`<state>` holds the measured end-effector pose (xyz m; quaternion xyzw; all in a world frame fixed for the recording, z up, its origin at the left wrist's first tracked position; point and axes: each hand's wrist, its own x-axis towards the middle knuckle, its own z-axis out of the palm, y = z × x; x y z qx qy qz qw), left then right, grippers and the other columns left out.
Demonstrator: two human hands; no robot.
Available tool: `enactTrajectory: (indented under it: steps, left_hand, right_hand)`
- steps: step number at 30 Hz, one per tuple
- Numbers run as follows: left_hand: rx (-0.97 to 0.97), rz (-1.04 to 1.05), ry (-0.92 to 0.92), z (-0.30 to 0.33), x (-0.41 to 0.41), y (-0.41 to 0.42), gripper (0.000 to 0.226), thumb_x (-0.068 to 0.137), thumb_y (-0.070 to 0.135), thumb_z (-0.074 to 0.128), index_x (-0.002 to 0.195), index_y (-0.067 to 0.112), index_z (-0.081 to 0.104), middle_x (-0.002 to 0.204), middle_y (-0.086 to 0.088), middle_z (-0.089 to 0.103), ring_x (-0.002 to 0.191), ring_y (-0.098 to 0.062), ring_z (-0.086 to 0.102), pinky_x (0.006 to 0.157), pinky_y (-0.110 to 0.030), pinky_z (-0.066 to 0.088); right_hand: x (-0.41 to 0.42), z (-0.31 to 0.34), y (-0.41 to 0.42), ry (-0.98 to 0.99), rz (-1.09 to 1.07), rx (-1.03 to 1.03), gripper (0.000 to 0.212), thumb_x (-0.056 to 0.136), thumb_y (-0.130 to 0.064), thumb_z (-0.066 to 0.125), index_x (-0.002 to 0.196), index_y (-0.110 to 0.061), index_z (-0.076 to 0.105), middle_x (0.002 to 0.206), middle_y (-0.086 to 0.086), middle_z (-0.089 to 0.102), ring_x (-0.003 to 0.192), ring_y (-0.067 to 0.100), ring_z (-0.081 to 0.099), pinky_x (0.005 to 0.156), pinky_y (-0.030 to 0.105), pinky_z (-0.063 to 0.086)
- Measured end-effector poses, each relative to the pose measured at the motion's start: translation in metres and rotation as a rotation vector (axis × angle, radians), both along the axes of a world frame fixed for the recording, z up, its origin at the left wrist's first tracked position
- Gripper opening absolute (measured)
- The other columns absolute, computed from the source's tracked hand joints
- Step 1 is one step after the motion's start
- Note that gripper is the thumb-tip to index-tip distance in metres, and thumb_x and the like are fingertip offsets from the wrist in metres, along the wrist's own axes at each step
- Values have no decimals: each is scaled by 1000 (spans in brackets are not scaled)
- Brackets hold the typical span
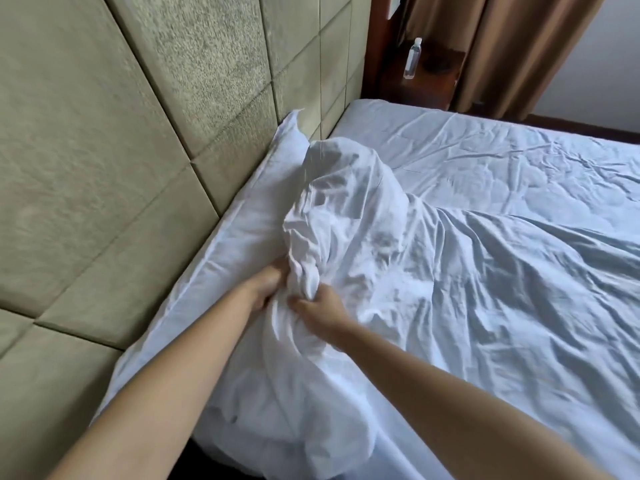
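Observation:
A white duvet lies rumpled across the bed, with one end bunched up into a tall crumpled heap near the headboard. My left hand is pushed into the folds at the heap's base, its fingers buried in the cloth. My right hand grips a wad of the same white fabric just to the right of it. A white pillow lies flat along the headboard, partly under the heap.
A padded olive-green headboard fills the left side. Beyond the bed's far corner stands a dark wooden nightstand with a clear plastic bottle on it. Brown curtains hang behind.

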<state>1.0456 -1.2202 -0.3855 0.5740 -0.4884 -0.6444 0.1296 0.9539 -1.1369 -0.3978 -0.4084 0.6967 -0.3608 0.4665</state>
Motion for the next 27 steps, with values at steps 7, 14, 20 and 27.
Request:
enactTrajectory:
  steps: [7, 14, 20, 27]
  left_hand:
    - [-71, 174, -146, -8, 57, -5, 50, 93, 52, 47, 120, 14, 65, 118, -6, 65, 107, -24, 60, 96, -34, 46]
    - [-272, 355, -182, -46, 79, 121, 79, 77, 19, 78, 143, 11, 36, 136, 3, 47, 125, -15, 46, 101, -26, 38]
    - [-277, 190, -765, -67, 106, 194, 21, 80, 5, 52, 98, 8, 60, 104, -14, 64, 96, -33, 60, 79, -35, 50]
    - [-878, 709, -706, -27, 131, 208, 18, 85, 3, 44, 93, -2, 59, 95, -27, 63, 90, -42, 58, 80, -47, 45]
  right_hand:
    - [10, -9, 10, -20, 525, 305, 42, 91, -15, 60, 133, -16, 54, 132, 7, 57, 112, 18, 56, 92, 28, 46]
    - [-13, -40, 78, -211, 281, 291, 32, 87, 7, 52, 109, -13, 63, 93, 10, 60, 74, 20, 56, 65, 31, 49]
    - [-9, -40, 169, -153, 803, 629, 38, 90, 2, 41, 118, -20, 53, 74, -1, 67, 56, 9, 61, 55, 18, 42]
    - [-35, -90, 210, 276, 588, 313, 37, 87, -11, 52, 123, -20, 58, 116, 4, 60, 92, 16, 57, 82, 25, 44]
